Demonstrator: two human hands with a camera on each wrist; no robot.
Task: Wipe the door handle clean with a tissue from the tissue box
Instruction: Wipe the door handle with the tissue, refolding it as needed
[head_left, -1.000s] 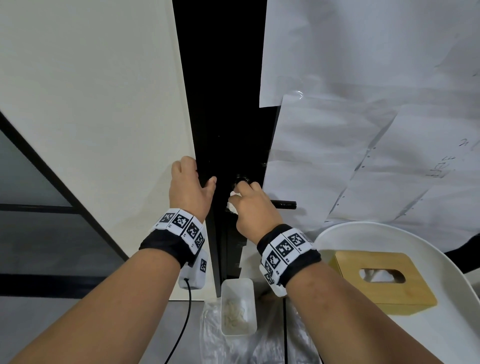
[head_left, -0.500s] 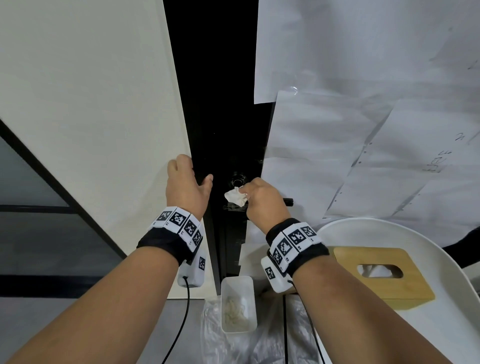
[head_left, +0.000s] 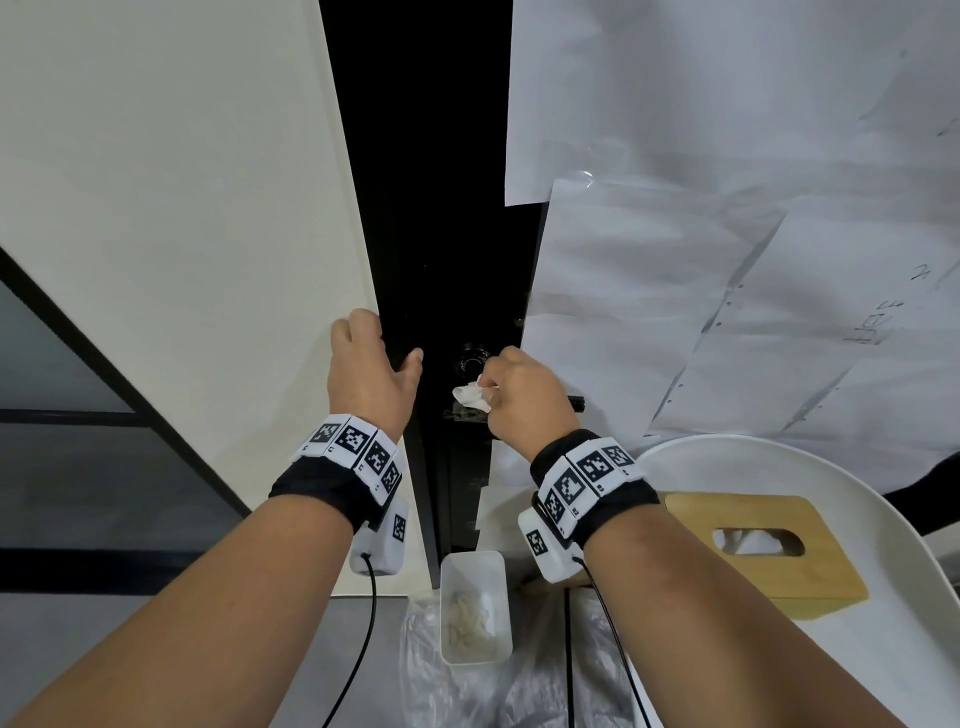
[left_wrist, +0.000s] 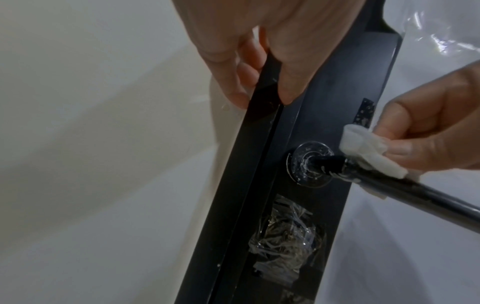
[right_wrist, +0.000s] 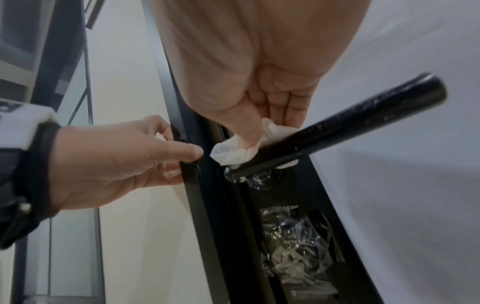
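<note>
Head cam's hiding the door handle (left_wrist: 405, 193) mostly. Wrist cams are showing right hand (head_left: 524, 397) fingers pinching the tissue (left_wrist: 363, 150) on it, left hand (head_left: 366, 374) fingers gripping the door edge (left_wrist: 259, 107).

door handle (head_left: 575, 401): mostly hidden by right hand (head_left: 524, 397) | tissue box (head_left: 769, 558) contents: possibly tissue

White tissue (left_wrist: 369, 150) on a glossy black handle (right_wrist: 337, 131); black door edge (head_left: 431, 208); tan wooden tissue box (head_left: 769, 566) on a white tabletop (head_left: 883, 649); black-and-white checked wristbands (head_left: 353, 447).

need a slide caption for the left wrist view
Right hand presses a crumpled white tissue onto the black lever door handle; left hand grips the door edge.
</note>
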